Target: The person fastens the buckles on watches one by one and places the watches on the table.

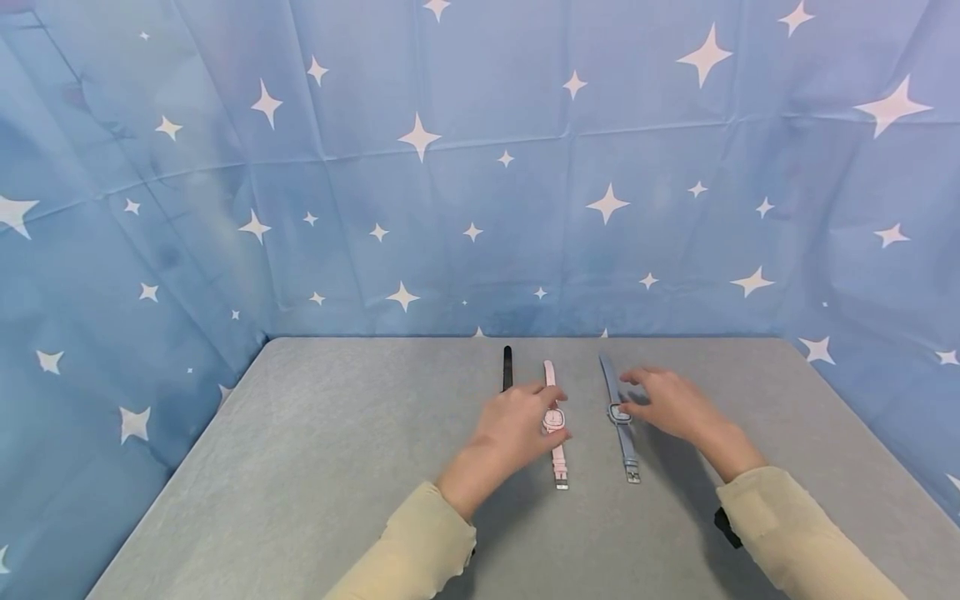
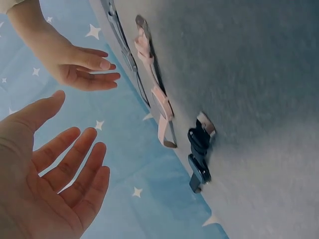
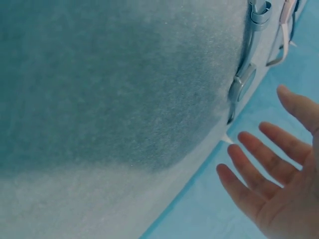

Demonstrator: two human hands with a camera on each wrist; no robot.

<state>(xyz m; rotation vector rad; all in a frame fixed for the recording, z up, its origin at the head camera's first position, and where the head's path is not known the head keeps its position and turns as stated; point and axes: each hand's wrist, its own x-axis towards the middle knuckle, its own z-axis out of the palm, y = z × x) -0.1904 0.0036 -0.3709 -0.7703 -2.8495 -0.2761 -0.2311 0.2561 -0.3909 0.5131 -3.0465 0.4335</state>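
Note:
Three wristwatches lie in a row on the table. The pink watch (image 1: 559, 467) is in the middle, its dial (image 1: 553, 419) showing between the thumb and fingers of my left hand (image 1: 513, 425), which hovers over it. To the right lies a blue-grey watch (image 1: 627, 446); my right hand (image 1: 671, 406) is beside its dial, fingers spread and slightly bent. Most of the black watch (image 1: 507, 367) is hidden behind my left hand in the head view, but the left wrist view shows the whole black watch (image 2: 199, 162). Both hands hold nothing.
The grey table (image 1: 300, 467) has its far edge against a blue curtain (image 1: 510, 192) with white stars, which also hangs along the left and right sides. Beige sleeves (image 1: 420, 542) cover both forearms, and a dark band piece (image 1: 726, 527) shows at the right cuff.

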